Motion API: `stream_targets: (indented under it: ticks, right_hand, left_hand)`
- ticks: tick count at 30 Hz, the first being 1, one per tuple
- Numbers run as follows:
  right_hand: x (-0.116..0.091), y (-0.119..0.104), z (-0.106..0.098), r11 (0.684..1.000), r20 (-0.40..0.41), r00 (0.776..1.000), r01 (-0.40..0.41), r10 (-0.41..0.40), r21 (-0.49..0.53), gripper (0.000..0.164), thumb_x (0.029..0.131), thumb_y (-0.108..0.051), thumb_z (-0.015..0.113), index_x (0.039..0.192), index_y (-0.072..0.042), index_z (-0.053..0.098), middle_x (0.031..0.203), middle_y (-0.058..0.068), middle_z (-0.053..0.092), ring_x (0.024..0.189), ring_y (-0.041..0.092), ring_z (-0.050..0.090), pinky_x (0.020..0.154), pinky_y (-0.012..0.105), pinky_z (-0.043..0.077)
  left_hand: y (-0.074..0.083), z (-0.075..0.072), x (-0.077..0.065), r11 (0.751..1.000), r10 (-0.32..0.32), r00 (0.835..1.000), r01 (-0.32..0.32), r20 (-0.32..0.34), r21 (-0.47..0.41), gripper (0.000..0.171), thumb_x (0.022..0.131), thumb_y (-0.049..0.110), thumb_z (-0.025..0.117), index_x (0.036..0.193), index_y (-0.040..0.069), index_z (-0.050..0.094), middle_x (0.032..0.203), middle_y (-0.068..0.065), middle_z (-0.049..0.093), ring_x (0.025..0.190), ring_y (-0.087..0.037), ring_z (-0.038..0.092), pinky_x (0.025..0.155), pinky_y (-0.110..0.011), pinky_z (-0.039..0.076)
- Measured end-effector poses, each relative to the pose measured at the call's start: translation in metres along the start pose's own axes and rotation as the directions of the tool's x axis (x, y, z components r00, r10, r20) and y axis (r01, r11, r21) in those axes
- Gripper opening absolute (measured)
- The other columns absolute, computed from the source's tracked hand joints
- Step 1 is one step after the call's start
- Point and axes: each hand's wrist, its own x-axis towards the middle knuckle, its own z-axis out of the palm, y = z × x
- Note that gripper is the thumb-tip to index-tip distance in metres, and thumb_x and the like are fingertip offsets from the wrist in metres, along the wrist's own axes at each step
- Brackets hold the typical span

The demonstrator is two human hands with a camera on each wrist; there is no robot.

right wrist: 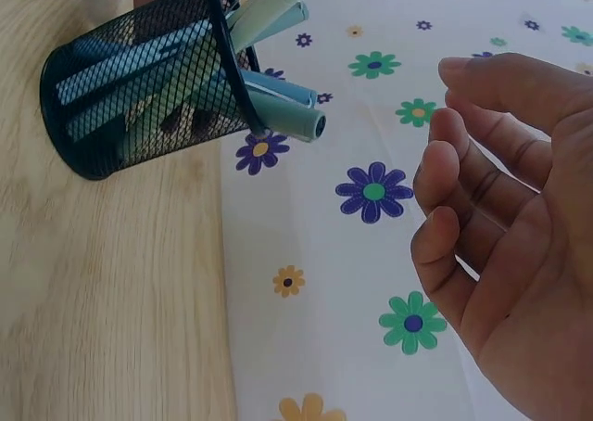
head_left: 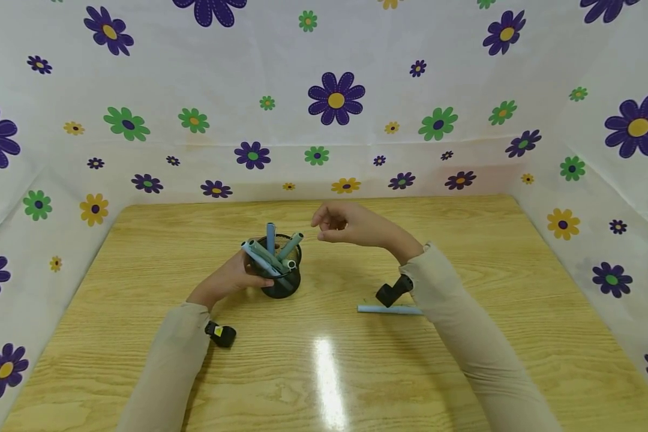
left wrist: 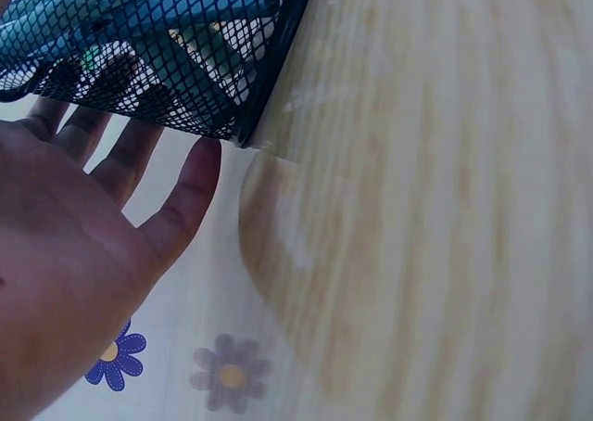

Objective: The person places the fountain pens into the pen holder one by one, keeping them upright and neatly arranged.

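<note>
A black mesh pen holder stands on the table left of centre, with several blue and green capped pens leaning out of its top. My left hand holds it from the left side, thumb across the front. In the left wrist view, the fingers reach round the far side of the mesh and are partly hidden behind it. To the right of the holder, my right hand hangs in the air with loosely bent fingers and nothing in them. A light blue pen lies on the table below my right wrist, partly covered by the sleeve.
The wooden table meets a white cloth backdrop with printed flowers at the back and both sides. A small black camera is strapped to each wrist. Light glares off the table's front middle.
</note>
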Motion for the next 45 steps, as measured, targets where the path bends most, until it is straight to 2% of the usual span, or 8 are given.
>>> stream_targets:
  ticks: [10,18,25,32,35,41,45]
  right_hand:
    - [-0.027,0.009,-0.014,0.997,-0.010,0.999,-0.052,0.052,-0.055,0.021,0.094,-0.013,0.061,0.112,-0.004,0.058,0.088,0.004,0.057,0.077,0.018,0.053,0.070,0.026,0.047]
    - [-0.050,0.016,-0.025,0.993,0.009,0.998,-0.068,0.069,-0.095,0.020,0.093,-0.013,0.063,0.111,-0.005,0.059,0.085,0.003,0.057,0.072,0.015,0.051,0.066,0.025,0.046]
    - [-0.072,0.023,-0.028,0.990,0.013,0.997,-0.080,0.082,-0.115,0.018,0.093,-0.013,0.063,0.110,-0.007,0.060,0.084,0.002,0.058,0.072,0.014,0.052,0.067,0.026,0.046]
    - [-0.096,0.027,-0.029,0.988,0.017,0.994,-0.103,0.106,-0.118,0.017,0.093,-0.013,0.063,0.109,-0.009,0.059,0.083,0.000,0.058,0.070,0.012,0.051,0.066,0.025,0.046]
    - [-0.105,0.030,-0.029,0.986,0.009,0.993,-0.118,0.120,-0.121,0.016,0.093,-0.013,0.063,0.108,-0.010,0.060,0.083,0.000,0.057,0.071,0.012,0.051,0.066,0.025,0.046]
    - [-0.119,0.038,-0.028,0.985,0.005,0.993,-0.118,0.120,-0.124,0.014,0.094,-0.013,0.063,0.107,-0.011,0.060,0.081,-0.001,0.056,0.071,0.010,0.050,0.065,0.025,0.045]
    - [-0.127,0.041,-0.028,0.988,0.020,0.993,-0.110,0.113,-0.111,0.013,0.095,-0.014,0.061,0.107,-0.011,0.060,0.081,-0.001,0.056,0.069,0.009,0.050,0.064,0.025,0.045]
  left_hand:
    - [-0.001,-0.001,0.000,1.000,-0.011,1.000,0.011,0.002,0.002,0.098,0.079,0.019,0.079,0.153,0.011,0.015,0.143,-0.022,0.037,0.126,-0.038,0.044,0.100,-0.044,0.041]
    - [0.000,0.000,0.001,1.000,-0.001,1.000,0.001,0.006,0.001,0.098,0.079,0.018,0.079,0.153,0.011,0.015,0.142,-0.022,0.038,0.126,-0.038,0.045,0.099,-0.043,0.043]
    - [0.001,0.000,0.000,1.000,-0.011,1.000,0.011,0.002,0.005,0.096,0.080,0.018,0.079,0.152,0.011,0.016,0.141,-0.022,0.039,0.123,-0.037,0.048,0.098,-0.042,0.043]
    - [0.001,0.001,0.000,1.000,0.009,1.000,-0.010,0.006,0.015,0.098,0.080,0.017,0.078,0.153,0.010,0.014,0.141,-0.023,0.039,0.124,-0.038,0.047,0.099,-0.044,0.043]
    - [0.001,0.001,0.000,1.000,0.004,1.000,-0.004,0.000,0.021,0.098,0.080,0.017,0.078,0.153,0.010,0.014,0.141,-0.023,0.039,0.125,-0.039,0.045,0.103,-0.048,0.039]
    - [0.001,0.000,0.000,1.000,-0.012,1.000,0.013,-0.018,0.026,0.098,0.078,0.018,0.079,0.152,0.010,0.015,0.143,-0.022,0.039,0.133,-0.040,0.037,0.112,-0.060,0.023]
    - [0.001,0.001,0.000,1.000,-0.003,1.000,0.003,-0.017,0.025,0.097,0.079,0.018,0.079,0.152,0.009,0.016,0.144,-0.022,0.038,0.134,-0.040,0.035,0.112,-0.061,0.021]
